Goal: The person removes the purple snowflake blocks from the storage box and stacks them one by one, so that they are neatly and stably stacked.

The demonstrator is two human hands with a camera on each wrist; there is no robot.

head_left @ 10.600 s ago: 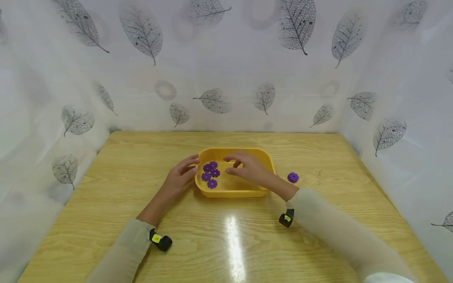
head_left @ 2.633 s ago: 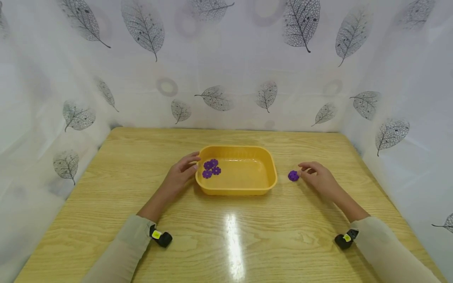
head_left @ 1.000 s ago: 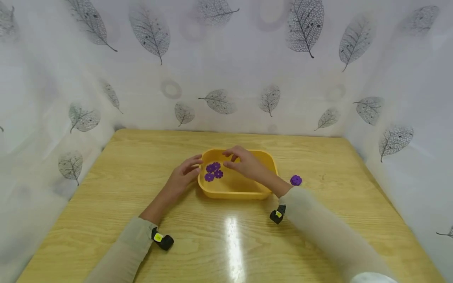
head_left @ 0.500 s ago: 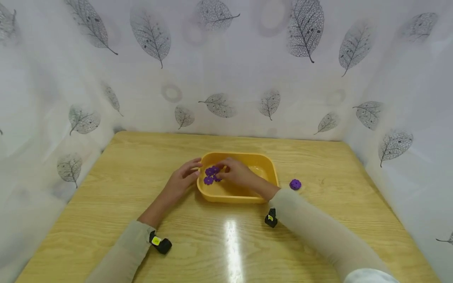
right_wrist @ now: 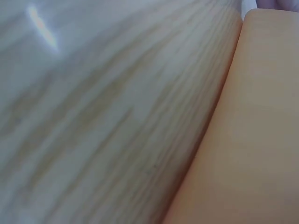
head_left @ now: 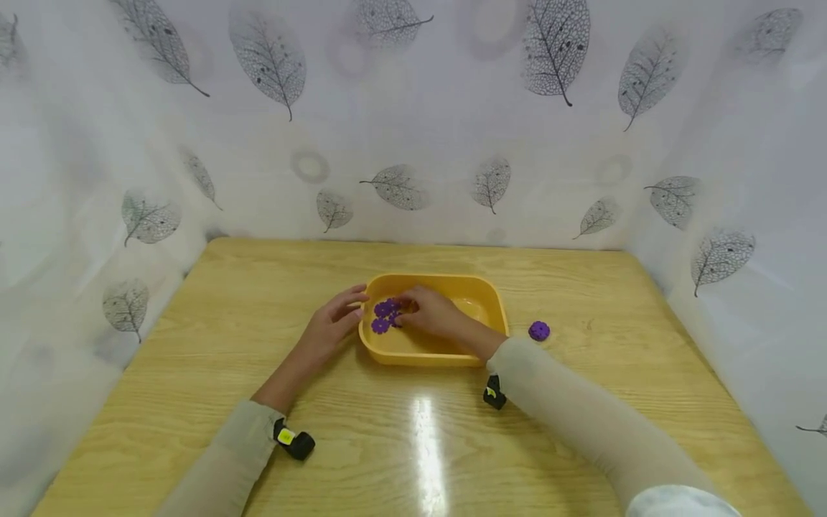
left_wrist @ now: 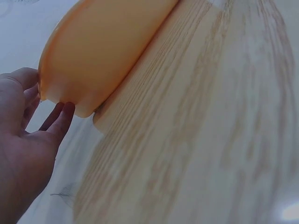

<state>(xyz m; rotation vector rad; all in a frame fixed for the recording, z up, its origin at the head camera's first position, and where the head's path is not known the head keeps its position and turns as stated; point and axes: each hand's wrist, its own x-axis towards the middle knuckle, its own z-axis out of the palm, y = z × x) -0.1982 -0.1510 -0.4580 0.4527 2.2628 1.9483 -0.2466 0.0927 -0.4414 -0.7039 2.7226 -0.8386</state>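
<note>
The work looks partway along: a small purple stack (head_left: 539, 330) sits on the surface (head_left: 349, 459), just beside the tray's right end, while several purple discs (head_left: 380, 326) remain inside the yellow tray (head_left: 426, 359), gathered at its left end. How many make up the stack, or whether they are joined, I cannot tell. The right hand (head_left: 429, 312) reaches into the tray with fingers and thumb drawn narrow at the discs — whether they pinch one is hidden. The left hand (head_left: 326, 327), loosely spread, touches the tray's left end. The discs are flat, flower-shaped, notched around the edge; the tray looks like smooth, glossy plastic, round-cornered — the surface is pale, streaky wood grain with a bright reflection.
</note>
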